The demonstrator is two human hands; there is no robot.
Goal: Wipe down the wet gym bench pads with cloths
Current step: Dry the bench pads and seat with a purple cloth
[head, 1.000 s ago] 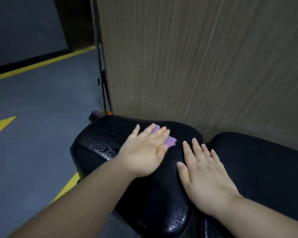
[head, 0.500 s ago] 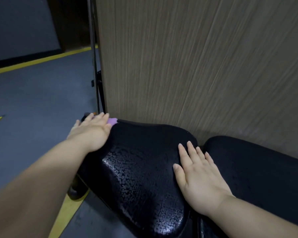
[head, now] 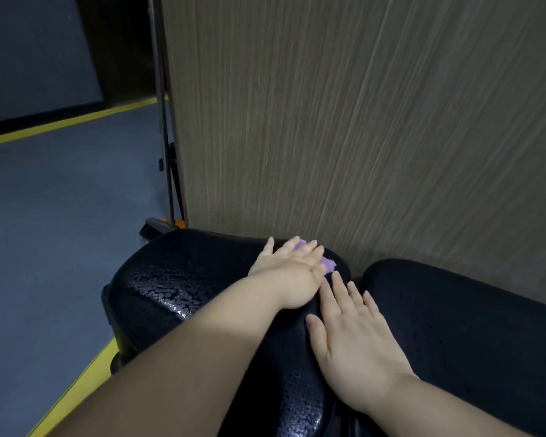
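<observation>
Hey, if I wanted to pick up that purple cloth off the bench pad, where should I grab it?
Probably the free corner: the purple cloth pokes out from under the left hand on the side facing the right hand. Pinch there from above; the rest lies flat, pressed onto the wet pad.

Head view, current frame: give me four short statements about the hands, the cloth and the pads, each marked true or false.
1. The left hand presses a purple cloth down on the left pad with straight fingers. True.
2. The right hand grips a second cloth. False: it lies flat and bare on the black padding, and no cloth shows under it.
3. Water beads show on the near left part of the left pad. True.
4. The purple cloth sits at the left pad's left end. False: it is at the pad's far right corner, close to the wooden panel.
</observation>
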